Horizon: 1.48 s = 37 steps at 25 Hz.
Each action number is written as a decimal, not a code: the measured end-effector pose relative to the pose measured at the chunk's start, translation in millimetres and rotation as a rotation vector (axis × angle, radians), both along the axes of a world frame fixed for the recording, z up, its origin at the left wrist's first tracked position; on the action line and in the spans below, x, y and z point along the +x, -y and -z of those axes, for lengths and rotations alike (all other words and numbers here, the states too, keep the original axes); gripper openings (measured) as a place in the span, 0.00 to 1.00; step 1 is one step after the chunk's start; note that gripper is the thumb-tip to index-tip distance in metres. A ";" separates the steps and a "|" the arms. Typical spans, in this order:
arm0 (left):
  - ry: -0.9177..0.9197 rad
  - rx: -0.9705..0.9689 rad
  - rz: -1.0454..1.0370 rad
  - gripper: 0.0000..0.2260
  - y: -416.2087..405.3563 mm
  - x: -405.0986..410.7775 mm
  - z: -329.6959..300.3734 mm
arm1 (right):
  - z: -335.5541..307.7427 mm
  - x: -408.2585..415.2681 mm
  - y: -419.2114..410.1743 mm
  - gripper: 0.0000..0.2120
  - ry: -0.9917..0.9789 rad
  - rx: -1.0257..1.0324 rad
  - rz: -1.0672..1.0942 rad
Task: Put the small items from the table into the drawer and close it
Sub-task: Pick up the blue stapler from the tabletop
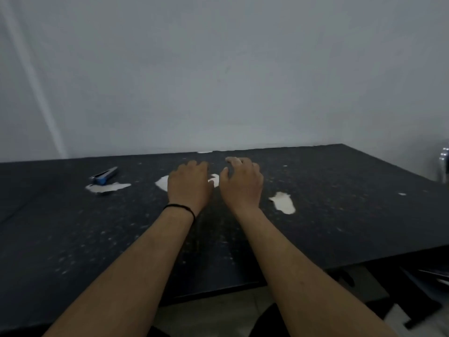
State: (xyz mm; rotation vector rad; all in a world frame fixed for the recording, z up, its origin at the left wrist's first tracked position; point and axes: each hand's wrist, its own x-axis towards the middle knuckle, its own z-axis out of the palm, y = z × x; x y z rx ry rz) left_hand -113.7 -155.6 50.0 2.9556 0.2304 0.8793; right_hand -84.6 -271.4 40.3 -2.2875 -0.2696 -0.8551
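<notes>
My left hand (189,183) and my right hand (243,183) reach side by side over the middle of the black table (340,203), palms down, fingers loosely curled and apart, with nothing in them. A black band circles my left wrist. A small blue and grey item (104,176) lies on the table to the far left of my left hand. Pale worn patches mark the tabletop: one under my left hand (162,183), one between the hands (215,180), one right of my right hand (283,202). No drawer front is clearly visible.
A plain grey wall rises behind the table. A metallic object (444,166) stands past the table's right edge. Dark shapes (427,280) lie below the table's front edge at lower right, over a light floor.
</notes>
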 end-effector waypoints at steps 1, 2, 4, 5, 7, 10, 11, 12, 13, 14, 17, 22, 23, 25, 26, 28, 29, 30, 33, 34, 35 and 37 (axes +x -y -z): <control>0.001 -0.003 -0.039 0.16 -17.9 1.3 1.1 | -0.2 4.8 -17.8 0.17 0.000 -0.015 -0.024; -0.003 -0.013 -0.080 0.16 -39.4 2.5 3.0 | -0.1 9.1 -38.9 0.17 0.006 -0.035 -0.050; -0.015 -0.039 -0.150 0.16 -80.9 3.5 8.6 | 3.3 16.1 -77.4 0.17 -0.009 -0.075 -0.110; -0.015 -0.047 -0.192 0.15 -103.2 1.8 12.0 | 6.4 19.8 -98.7 0.17 -0.017 -0.094 -0.146; -0.010 -0.033 -0.255 0.14 -135.0 -1.2 16.7 | 12.3 25.5 -127.0 0.17 -0.021 -0.131 -0.190; 0.002 -0.055 -0.349 0.16 -181.0 -2.5 25.2 | 20.8 35.1 -166.6 0.17 -0.046 -0.201 -0.265; 0.002 -0.070 -0.372 0.16 -193.1 -1.1 28.8 | 22.8 37.8 -175.7 0.18 -0.051 -0.221 -0.281; 0.003 -0.078 -0.393 0.16 -204.9 2.2 32.3 | 24.2 42.1 -185.1 0.18 -0.056 -0.238 -0.297; 0.000 -0.085 -0.407 0.17 -213.5 5.7 35.1 | 26.9 45.8 -191.0 0.19 -0.056 -0.263 -0.307; 0.000 -0.093 -0.415 0.17 -222.1 11.2 37.4 | 30.8 49.6 -196.6 0.19 -0.056 -0.292 -0.317; -0.048 -0.093 -0.437 0.22 -243.9 33.7 42.7 | 42.8 56.4 -200.0 0.19 -0.053 -0.356 -0.308; -0.052 -0.278 -0.467 0.14 -261.7 53.5 55.1 | 44.7 57.8 -201.1 0.19 -0.068 -0.356 -0.270; -0.026 -0.255 -0.469 0.10 -262.8 53.3 55.2 | 44.7 57.5 -202.1 0.19 -0.071 -0.358 -0.276; -0.026 -0.193 -0.442 0.08 -261.8 51.5 52.4 | 44.2 58.1 -202.2 0.19 -0.067 -0.362 -0.283; -0.039 -0.166 -0.401 0.07 -260.1 49.7 50.8 | 44.0 58.0 -201.8 0.19 -0.067 -0.360 -0.281; -0.052 -0.129 -0.283 0.10 -252.3 45.8 47.1 | 43.8 57.7 -202.4 0.20 -0.074 -0.358 -0.272; -0.044 -0.127 -0.221 0.11 -244.4 41.8 45.4 | 43.8 56.0 -201.5 0.21 -0.075 -0.356 -0.269; -0.025 -0.127 -0.165 0.10 -234.2 37.1 43.3 | 43.5 54.3 -200.5 0.22 -0.071 -0.354 -0.269; 0.016 -0.091 -0.028 0.05 -200.9 24.2 41.3 | 42.7 53.8 -200.7 0.23 -0.062 -0.350 -0.307; 0.017 -0.074 0.008 0.05 -190.2 19.5 39.7 | 41.4 53.7 -198.0 0.21 -0.074 -0.359 -0.329; 0.026 -0.066 0.028 0.05 -182.9 15.5 38.1 | 40.5 53.8 -195.8 0.18 -0.088 -0.382 -0.352; 0.042 -0.043 0.044 0.05 -173.7 8.4 33.0 | 38.9 52.2 -185.2 0.14 -0.105 -0.404 -0.378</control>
